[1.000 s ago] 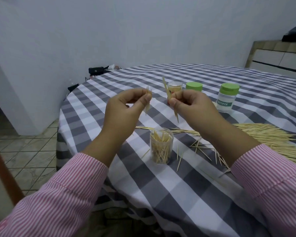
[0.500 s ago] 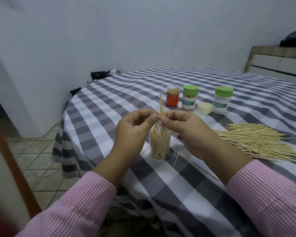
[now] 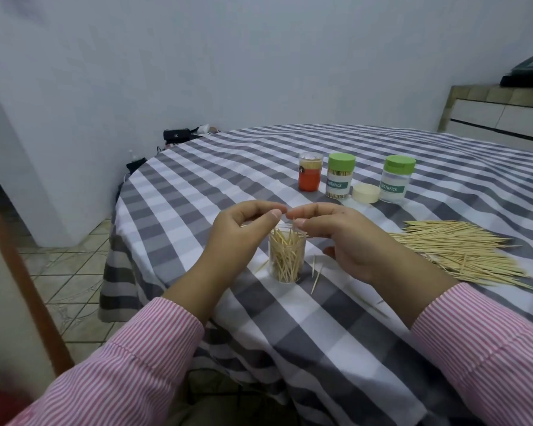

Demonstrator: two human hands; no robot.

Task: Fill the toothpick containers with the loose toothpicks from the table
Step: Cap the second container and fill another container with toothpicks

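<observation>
1. Head view showed the open clear toothpick container point(image 3: 286, 256) at table centre.
2. At its 12 o'clock, the left hand point(image 3: 240, 238) and right hand point(image 3: 345, 238) hovered, fingertips curled together; whether they pinched anything cannot be told.
3. The loose toothpick pile point(image 3: 462, 250) lay at 3 o'clock.

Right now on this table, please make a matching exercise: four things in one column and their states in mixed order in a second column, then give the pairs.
Things:
1. clear cup
2. orange-labelled jar
3. cream lid
4. toothpick pile

States:
A. lies loose on the cloth, right side
B. stands open, partly filled, below both hands
C. lies alone between two green-capped jars
D. stands closed, leftmost in the far row

Pairs: 1-B, 2-D, 3-C, 4-A
</observation>
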